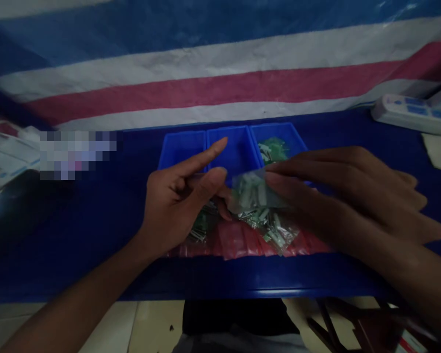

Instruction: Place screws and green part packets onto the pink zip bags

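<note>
My right hand [338, 191] pinches a small clear plastic bag [252, 191] between thumb and fingers. Pale pieces, perhaps plugs, show through its film. Just left of it is my left hand [183, 196], index finger stretched out and thumb apart, the other fingers partly hidden and reaching toward the bag's lower left edge; whether they touch it I cannot tell. Beneath the hands lie more clear bags of screws and pale green pieces [277, 233], with another bag of screws [199, 230] partly behind the left hand. Red plastic bags [235, 240] are spread under them.
Three blue bins stand behind the hands: a left bin [182, 144], a middle bin [231, 139] and a right bin [294, 137] with small bags in it. A white power strip [407, 110] sits back right on the blue table [106, 211]. Striped sheeting [206, 88] rises behind.
</note>
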A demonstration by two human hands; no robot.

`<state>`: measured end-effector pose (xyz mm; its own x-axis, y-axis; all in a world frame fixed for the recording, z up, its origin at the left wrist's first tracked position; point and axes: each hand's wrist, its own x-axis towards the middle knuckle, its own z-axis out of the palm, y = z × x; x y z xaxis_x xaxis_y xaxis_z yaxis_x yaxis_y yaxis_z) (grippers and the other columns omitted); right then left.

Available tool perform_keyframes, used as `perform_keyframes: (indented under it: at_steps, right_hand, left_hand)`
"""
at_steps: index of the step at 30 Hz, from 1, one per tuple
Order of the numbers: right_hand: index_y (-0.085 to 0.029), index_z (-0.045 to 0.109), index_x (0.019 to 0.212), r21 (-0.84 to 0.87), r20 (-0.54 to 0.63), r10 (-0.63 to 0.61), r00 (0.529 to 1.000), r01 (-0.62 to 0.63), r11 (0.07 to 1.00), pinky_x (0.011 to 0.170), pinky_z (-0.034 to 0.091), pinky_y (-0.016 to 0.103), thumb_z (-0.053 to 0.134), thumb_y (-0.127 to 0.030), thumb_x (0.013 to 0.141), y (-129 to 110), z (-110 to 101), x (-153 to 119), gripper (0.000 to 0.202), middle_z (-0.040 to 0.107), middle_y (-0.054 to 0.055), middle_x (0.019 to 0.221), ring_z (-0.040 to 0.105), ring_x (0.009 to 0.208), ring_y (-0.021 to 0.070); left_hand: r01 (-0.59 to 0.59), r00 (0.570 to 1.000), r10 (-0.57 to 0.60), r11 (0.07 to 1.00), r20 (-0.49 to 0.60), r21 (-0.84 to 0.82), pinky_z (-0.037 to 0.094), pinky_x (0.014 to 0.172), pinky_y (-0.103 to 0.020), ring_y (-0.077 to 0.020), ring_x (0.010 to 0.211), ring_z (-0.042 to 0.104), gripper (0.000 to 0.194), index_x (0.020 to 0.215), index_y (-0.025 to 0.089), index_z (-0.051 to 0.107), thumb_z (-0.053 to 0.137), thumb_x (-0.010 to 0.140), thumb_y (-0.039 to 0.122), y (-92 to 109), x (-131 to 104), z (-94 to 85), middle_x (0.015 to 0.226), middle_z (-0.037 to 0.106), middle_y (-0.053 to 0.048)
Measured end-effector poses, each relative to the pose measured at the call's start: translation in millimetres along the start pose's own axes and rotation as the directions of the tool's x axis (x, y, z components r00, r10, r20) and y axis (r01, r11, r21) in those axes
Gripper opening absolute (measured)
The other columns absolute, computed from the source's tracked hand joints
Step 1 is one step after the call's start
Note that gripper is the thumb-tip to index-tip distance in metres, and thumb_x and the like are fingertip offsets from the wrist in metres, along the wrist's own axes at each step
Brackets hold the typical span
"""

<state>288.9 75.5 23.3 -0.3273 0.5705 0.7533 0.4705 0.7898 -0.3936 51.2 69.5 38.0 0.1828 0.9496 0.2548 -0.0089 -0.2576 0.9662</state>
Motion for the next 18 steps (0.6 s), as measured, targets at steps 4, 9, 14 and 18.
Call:
perform_keyframes:
  at_steps: [4, 9, 14, 18]
  right_hand:
    - [-0.029, 0.076, 0.108, -0.108, -0.227, -0.026, 0.974, 0.002, 0.994, 0.069, 0.059, 0.029, 0.066, -0.016, 0.102, 12.7, -3.8, 11.0, 0.017, 0.079, -0.002, 0.092, 0.074, 0.077, 0.0139]
    - [-0.021, 0.069, 0.121, 0.028, -0.129, 0.345, 0.93, -0.344, 0.938, 0.052, 0.044, 0.024, 0.07, -0.033, 0.1, 67.8, -10.6, 25.3, 0.025, 0.064, -0.004, 0.071, 0.056, 0.057, 0.0115]
    - [-0.022, 0.079, 0.104, -0.105, 0.011, 0.319, 0.948, -0.316, 0.943, 0.07, 0.054, 0.037, 0.065, -0.047, 0.098, 105.8, -6.5, 24.8, 0.03, 0.075, 0.006, 0.079, 0.067, 0.073, 0.0226]
    - [-0.024, 0.084, 0.095, -0.239, 0.054, 0.233, 0.971, -0.214, 0.947, 0.094, 0.052, 0.055, 0.059, -0.057, 0.101, 101.1, -7.9, 22.4, 0.042, 0.078, 0.013, 0.101, 0.065, 0.096, 0.0335]
  left_hand:
    - [-0.007, 1.0, 0.006, 0.999, -0.026, -0.042, 0.064, 0.052, -0.028, -0.0188, 0.057, 0.074, 0.044, 0.137, 0.019, 0.074, 0.074, 0.101, 0.044, 0.3, 3.7, -5.5, 0.074, 0.08, -0.004]
    - [0.007, 0.996, -0.007, 1.0, -0.089, -0.008, 0.062, 0.053, -0.025, -0.0172, 0.056, 0.073, 0.039, 0.133, 0.017, 0.075, 0.073, 0.1, 0.037, -0.5, 9.4, -10.4, 0.07, 0.079, -0.004]
    - [0.02, 0.995, -0.016, 0.999, -0.099, 0.049, 0.061, 0.052, -0.024, -0.0182, 0.057, 0.074, 0.035, 0.123, 0.015, 0.077, 0.07, 0.1, 0.04, -0.2, 11.3, -12.4, 0.068, 0.079, -0.004]
    - [-0.008, 0.993, 0.017, 0.997, -0.115, 0.08, 0.06, 0.051, -0.024, -0.0179, 0.056, 0.074, 0.03, 0.115, 0.016, 0.078, 0.068, 0.1, 0.04, 1.6, 11.3, -13.3, 0.067, 0.078, -0.003]
